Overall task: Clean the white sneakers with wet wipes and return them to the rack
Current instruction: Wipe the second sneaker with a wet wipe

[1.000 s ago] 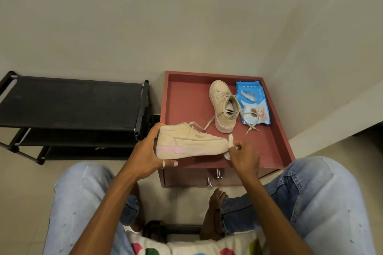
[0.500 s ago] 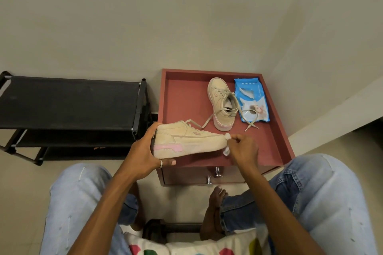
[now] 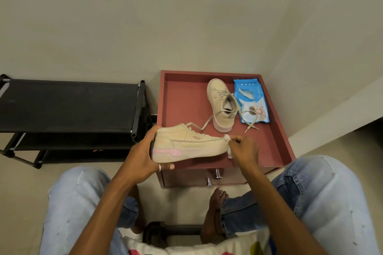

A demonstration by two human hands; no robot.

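left hand (image 3: 143,157) gripping sneaker (image 3: 187,145) heel, right hand (image 3: 244,149) pinching wipe (image 3: 228,141) at toe

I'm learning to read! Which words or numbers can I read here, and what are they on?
Blue plastic wet-wipe pack: a row of small white print near its top edge, too blurred to read.
Held white sneaker with pink trim and its mate on the red cabinet: no lettering visible.

No readable text anywhere: the blue wipes pack (image 3: 251,104) carries small white marks along its top edge and a printed picture, all too blurred to make out.
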